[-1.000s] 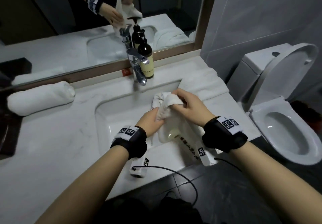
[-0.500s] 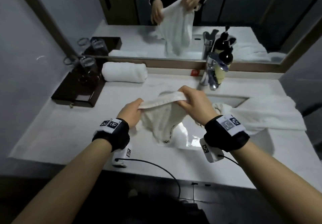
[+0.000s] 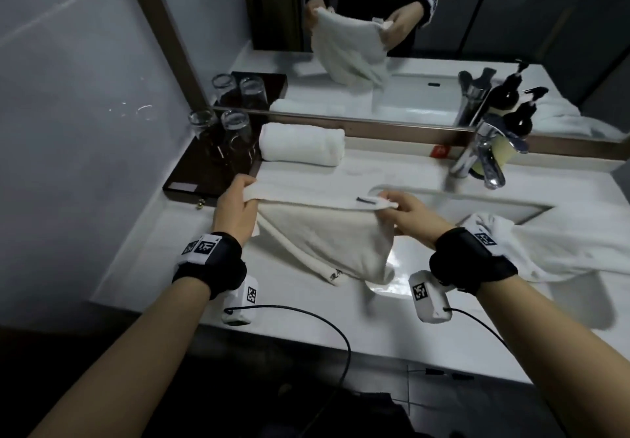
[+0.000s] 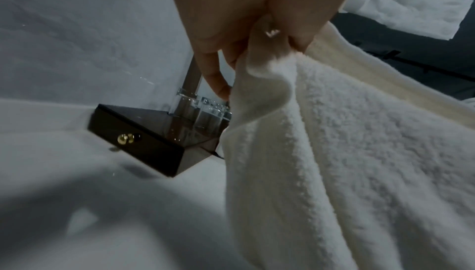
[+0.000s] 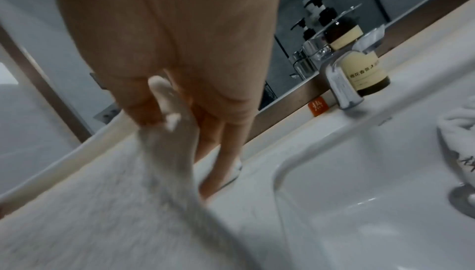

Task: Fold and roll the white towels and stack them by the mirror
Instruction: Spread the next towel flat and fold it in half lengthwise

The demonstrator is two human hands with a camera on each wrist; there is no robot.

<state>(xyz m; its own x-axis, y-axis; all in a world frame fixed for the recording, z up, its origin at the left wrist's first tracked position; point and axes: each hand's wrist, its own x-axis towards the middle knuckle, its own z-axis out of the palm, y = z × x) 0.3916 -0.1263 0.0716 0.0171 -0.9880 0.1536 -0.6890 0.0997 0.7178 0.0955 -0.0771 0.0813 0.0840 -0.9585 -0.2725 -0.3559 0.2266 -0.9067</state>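
The towel (image 3: 327, 239), limp and light terry, sags between left hand (image 3: 235, 212) and right hand (image 3: 405, 212), each pinching a top corner, the best hold.

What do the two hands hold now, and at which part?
One white towel, by its top edge: left hand pinches the left corner, right hand the right corner.

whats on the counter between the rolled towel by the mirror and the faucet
Nothing: in the head view, the white counter between the rolled white towel and the chrome faucet is bare; a small red tag sits at the mirror's base.
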